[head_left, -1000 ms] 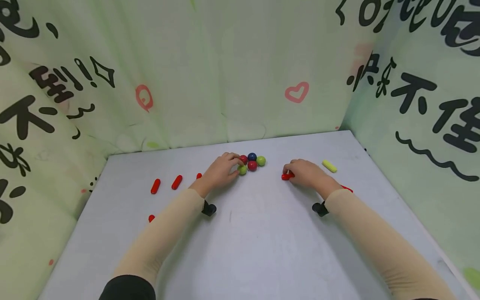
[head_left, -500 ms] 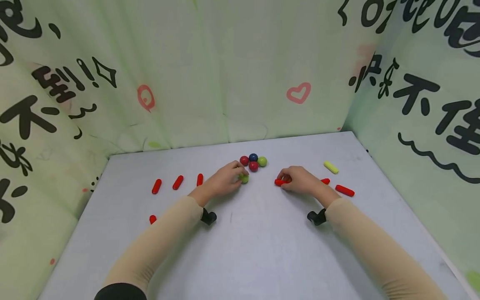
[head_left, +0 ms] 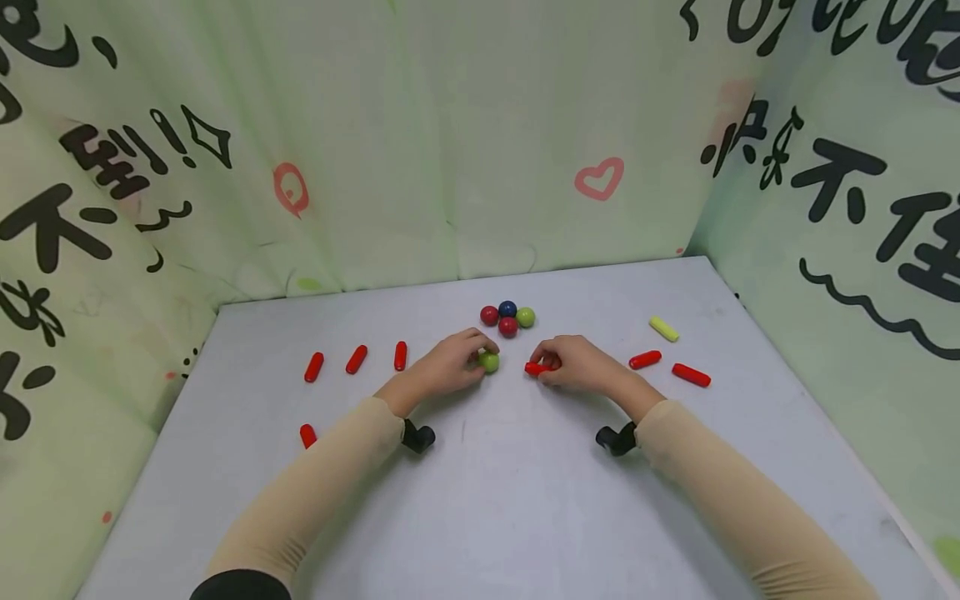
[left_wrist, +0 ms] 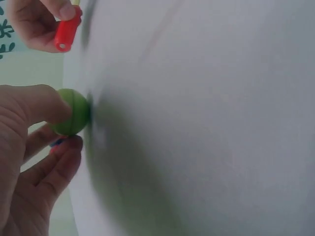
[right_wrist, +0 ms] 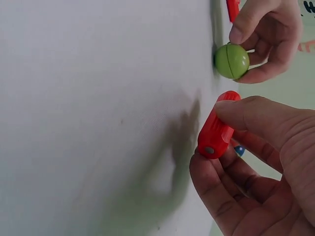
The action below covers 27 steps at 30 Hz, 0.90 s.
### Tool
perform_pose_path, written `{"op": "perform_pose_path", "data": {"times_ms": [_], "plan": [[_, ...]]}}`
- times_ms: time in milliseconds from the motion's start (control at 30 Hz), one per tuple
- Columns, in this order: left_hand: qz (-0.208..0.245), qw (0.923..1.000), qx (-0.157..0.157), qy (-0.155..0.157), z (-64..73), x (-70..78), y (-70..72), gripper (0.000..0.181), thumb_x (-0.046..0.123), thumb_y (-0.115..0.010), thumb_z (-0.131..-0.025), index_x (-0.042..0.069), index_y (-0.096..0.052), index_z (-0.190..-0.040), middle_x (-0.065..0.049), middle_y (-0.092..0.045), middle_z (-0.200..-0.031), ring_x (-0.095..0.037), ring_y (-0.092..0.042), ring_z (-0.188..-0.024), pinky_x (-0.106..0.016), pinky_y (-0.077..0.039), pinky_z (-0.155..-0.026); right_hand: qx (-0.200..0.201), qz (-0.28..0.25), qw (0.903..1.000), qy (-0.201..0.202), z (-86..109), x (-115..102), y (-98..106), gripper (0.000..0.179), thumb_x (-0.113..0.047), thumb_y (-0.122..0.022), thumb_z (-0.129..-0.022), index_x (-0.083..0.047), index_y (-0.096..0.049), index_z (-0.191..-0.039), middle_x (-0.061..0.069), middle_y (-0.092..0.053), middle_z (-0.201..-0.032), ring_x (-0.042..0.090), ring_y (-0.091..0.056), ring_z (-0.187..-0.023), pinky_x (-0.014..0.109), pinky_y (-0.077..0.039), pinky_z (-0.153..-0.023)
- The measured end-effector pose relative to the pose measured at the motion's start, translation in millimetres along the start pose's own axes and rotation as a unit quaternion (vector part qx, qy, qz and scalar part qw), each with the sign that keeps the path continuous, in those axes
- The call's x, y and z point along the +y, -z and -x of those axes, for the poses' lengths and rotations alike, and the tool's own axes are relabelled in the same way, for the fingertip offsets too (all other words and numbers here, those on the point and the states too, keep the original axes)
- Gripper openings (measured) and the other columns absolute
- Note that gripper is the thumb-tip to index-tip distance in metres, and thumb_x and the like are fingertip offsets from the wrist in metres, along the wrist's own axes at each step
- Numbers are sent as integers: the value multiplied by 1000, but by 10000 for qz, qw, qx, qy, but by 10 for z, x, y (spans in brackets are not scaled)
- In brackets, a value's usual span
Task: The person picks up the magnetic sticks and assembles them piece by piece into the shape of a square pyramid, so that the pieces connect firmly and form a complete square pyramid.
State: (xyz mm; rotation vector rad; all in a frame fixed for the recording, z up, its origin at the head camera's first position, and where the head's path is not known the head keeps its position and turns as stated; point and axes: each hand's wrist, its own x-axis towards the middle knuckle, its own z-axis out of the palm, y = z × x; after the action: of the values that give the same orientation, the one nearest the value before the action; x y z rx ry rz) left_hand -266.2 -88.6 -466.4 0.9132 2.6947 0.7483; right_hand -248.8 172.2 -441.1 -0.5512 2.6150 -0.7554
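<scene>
My left hand (head_left: 453,362) pinches a green ball (head_left: 489,362) between thumb and fingers, low over the table. In the left wrist view a seam line runs round this ball (left_wrist: 74,112). Just to its right, my right hand (head_left: 577,364) pinches a short red rod (head_left: 535,368) with rounded ends. The right wrist view shows a small grey disc set in the near end of that rod (right_wrist: 216,128). A small gap separates rod and ball. Behind both hands sits a cluster of two red balls (head_left: 507,327), a blue ball (head_left: 507,309) and another green ball (head_left: 525,317).
Several red rods lie on the white table (head_left: 465,517) at the left, one of them (head_left: 308,435) partly behind the left sleeve. At the right lie two red rods (head_left: 691,375) and a yellow rod (head_left: 663,328). A printed curtain (head_left: 450,167) encloses the table's back and sides.
My left hand has drawn the green ball toward me, away from the cluster. My right hand has carried its red rod left, closer to that ball.
</scene>
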Motion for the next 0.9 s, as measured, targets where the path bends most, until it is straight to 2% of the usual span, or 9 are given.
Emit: {"op": "perform_pose_path", "data": {"times_ms": [200, 367, 600, 900], "plan": [[81, 9994, -268, 191, 80, 51, 65, 34, 7, -71, -95, 10, -68, -128, -5, -64, -122, -21, -60, -105, -33, -55, -97, -89, -101, 9999, 42, -32, -66, -55, 25, -13, -75, -93, -5, -70, -116, 5, -69, -102, 19, -61, -90, 32, -56, -83], [117, 9986, -466, 206, 140, 61, 82, 32, 9, -73, -93, 11, -69, -125, -3, -64, -119, -19, -61, -103, -31, -55, -95, -101, -102, 9996, 232, -41, -99, -121, 24, -13, -76, -92, -5, -72, -114, 4, -70, -99, 17, -61, -88, 31, -55, -82], [242, 9976, -573, 307, 179, 88, 100, 32, 11, -75, -93, 12, -70, -124, -1, -64, -113, -17, -59, -98, -28, -54, -88, -57, -76, 9985, 531, -67, -165, -191, 19, -12, -76, -92, -8, -74, -110, 0, -70, -95, 14, -62, -84, 28, -55, -79], [384, 9966, -621, 377, 195, 75, 115, 32, 13, -77, -92, 11, -70, -124, -1, -66, -111, -16, -60, -95, -26, -55, -84, 53, -98, 9979, 631, -110, -209, -276, 20, -14, -76, -93, -10, -75, -112, 0, -69, -96, 14, -60, -86, 28, -53, -79]]}}
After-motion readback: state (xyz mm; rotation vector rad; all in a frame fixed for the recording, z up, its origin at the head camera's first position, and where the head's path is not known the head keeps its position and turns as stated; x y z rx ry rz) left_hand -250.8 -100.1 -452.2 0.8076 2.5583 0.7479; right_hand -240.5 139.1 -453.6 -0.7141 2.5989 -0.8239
